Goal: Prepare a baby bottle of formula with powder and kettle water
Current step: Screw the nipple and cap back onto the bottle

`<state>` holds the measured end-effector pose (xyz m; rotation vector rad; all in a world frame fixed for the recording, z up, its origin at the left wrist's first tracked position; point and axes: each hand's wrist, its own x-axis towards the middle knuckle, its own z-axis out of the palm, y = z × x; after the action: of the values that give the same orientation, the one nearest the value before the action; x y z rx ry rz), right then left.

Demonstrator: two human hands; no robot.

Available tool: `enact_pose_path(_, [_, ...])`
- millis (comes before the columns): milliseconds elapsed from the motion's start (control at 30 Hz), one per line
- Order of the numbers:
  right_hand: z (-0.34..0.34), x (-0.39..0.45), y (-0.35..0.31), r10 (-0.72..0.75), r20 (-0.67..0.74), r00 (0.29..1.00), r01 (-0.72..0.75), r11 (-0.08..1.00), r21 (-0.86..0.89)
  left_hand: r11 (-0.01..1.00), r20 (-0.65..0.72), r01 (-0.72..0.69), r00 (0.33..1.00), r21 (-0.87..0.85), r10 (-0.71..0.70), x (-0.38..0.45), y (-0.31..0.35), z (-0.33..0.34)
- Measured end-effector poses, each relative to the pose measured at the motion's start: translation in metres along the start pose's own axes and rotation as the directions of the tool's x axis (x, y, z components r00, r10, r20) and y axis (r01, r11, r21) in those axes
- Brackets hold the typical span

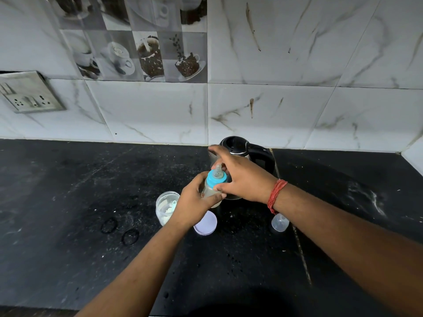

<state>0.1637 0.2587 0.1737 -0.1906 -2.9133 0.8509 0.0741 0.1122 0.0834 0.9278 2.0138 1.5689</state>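
A baby bottle (211,191) with cloudy liquid inside is held above the black counter (68,191). My left hand (194,202) grips its body. My right hand (238,177) wraps the blue collar (215,179) with the clear teat on top. Behind the hands stands a black and steel kettle (249,152), partly hidden. An open clear jar of white powder (166,208) with a blue scoop inside sits left of my left hand.
A pale round lid (206,223) lies on the counter under my left wrist. A clear bottle cap (279,221) stands under my right forearm. A marble-tiled wall runs behind, with a socket plate (29,92) at far left.
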Motion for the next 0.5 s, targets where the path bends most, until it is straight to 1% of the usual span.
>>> enact_pose_path(133, [0.001, -0.007, 0.006, -0.023, -0.057, 0.998, 0.026, 0.999, 0.039, 1.000, 0.029, -0.020, 0.999, -0.002, 0.020, -0.001, 0.008, 0.001])
enact_pose_path(200, [-0.002, -0.010, 0.008, -0.017, -0.088, 0.996, 0.023, 0.997, 0.068, 0.999, 0.043, -0.024, 0.999, -0.033, 0.026, -0.002, 0.013, 0.004])
enact_pose_path(300, [-0.007, -0.012, 0.009, -0.027, -0.140, 0.990, 0.045, 0.991, 0.124, 0.996, 0.037, -0.037, 0.999, -0.076, 0.040, -0.003, 0.020, 0.006])
enact_pose_path(433, [-0.007, -0.016, 0.011, -0.057, -0.180, 0.982, 0.095, 0.973, 0.212, 0.994, 0.017, -0.066, 0.998, -0.092, 0.068, 0.000, 0.029, 0.003])
enact_pose_path(500, [-0.007, -0.017, 0.011, -0.055, -0.226, 0.973, 0.117, 0.956, 0.269, 0.991, 0.012, -0.078, 0.997, -0.107, 0.079, 0.002, 0.031, 0.003])
